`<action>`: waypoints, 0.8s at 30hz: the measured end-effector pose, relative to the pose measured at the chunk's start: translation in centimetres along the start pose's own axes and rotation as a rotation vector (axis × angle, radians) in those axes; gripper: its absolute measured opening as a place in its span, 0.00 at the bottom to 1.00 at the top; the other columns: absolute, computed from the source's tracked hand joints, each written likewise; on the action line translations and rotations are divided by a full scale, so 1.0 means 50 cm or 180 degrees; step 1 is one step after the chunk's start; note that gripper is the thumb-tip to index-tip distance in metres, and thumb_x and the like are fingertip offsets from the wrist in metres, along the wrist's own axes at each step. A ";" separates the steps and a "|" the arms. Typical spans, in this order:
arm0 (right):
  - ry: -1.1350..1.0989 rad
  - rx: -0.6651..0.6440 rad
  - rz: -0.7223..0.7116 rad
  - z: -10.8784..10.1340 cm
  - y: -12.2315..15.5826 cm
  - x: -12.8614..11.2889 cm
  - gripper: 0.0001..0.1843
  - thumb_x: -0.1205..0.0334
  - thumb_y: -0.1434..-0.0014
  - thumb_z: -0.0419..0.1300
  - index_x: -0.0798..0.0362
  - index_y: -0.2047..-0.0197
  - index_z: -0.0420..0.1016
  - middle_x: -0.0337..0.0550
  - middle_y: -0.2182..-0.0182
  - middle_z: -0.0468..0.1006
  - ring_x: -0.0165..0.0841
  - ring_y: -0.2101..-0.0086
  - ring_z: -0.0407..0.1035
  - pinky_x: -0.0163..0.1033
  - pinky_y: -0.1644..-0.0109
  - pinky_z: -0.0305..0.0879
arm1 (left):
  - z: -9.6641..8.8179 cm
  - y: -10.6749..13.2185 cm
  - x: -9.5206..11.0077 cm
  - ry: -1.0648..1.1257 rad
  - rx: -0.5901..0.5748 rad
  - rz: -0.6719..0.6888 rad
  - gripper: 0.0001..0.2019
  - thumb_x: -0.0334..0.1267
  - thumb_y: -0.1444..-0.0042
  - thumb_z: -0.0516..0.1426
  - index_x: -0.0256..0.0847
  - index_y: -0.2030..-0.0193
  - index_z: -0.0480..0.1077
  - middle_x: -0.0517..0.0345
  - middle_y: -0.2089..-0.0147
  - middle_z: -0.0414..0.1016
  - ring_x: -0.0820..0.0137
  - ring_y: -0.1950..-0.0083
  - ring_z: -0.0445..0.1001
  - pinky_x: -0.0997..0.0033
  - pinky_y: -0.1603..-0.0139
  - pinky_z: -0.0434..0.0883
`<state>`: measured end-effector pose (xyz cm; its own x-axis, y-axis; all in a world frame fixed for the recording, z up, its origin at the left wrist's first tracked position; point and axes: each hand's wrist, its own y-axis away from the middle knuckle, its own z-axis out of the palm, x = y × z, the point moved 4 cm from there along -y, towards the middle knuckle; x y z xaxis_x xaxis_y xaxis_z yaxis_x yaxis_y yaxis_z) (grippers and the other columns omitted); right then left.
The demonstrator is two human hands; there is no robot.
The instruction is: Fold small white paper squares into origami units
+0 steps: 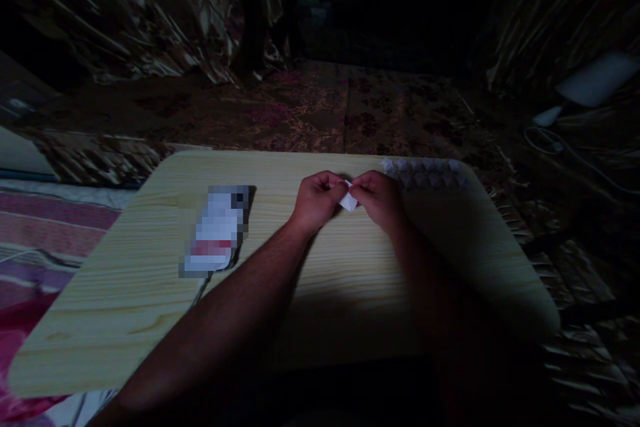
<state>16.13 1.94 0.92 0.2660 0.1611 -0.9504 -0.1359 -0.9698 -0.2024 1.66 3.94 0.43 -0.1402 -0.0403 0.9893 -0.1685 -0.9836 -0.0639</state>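
Note:
Between my two hands is a small folded piece of white paper (349,201), its lower corner pointing toward me. My left hand (318,197) pinches its left side with thumb and fingers. On the other side, my right hand (376,195) grips the paper, thumb pressed against it. Both hands are just above the far half of the wooden table (340,267). Fingers cover the paper's upper part. Beyond my right hand, several small folded paper pieces (434,173) stand in two rows near the table's far right corner.
A blurred-out phone-like object (215,230) lies on the table's left side, with a cable running toward me. Behind the table is a surface covered in patterned cloth (300,107). A white lamp (595,83) with a cord stands at right; striped bedding (75,227) lies left.

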 end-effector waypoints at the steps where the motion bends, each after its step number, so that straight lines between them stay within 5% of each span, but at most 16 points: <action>1: -0.0021 -0.0069 0.0127 0.001 -0.001 0.003 0.06 0.60 0.51 0.64 0.52 0.69 0.75 0.38 0.76 0.78 0.32 0.75 0.74 0.35 0.71 0.69 | 0.000 0.000 0.000 0.0003 0.0008 0.0001 0.10 0.40 0.54 0.65 0.36 0.72 0.72 0.62 0.78 0.71 0.78 0.79 0.63 0.77 0.78 0.59; 24: -0.0077 -0.0453 0.0178 0.006 0.006 -0.010 0.06 0.60 0.52 0.62 0.53 0.76 0.73 0.35 0.81 0.74 0.29 0.77 0.69 0.32 0.74 0.63 | 0.003 0.002 0.004 -0.0029 0.0020 0.0050 0.08 0.37 0.56 0.65 0.36 0.74 0.72 0.62 0.78 0.70 0.77 0.78 0.64 0.76 0.76 0.61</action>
<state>15.65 1.63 1.24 0.2387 0.1088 -0.9650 -0.0129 -0.9933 -0.1152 1.74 3.83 0.65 -0.1340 -0.0571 0.9893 -0.1603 -0.9839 -0.0785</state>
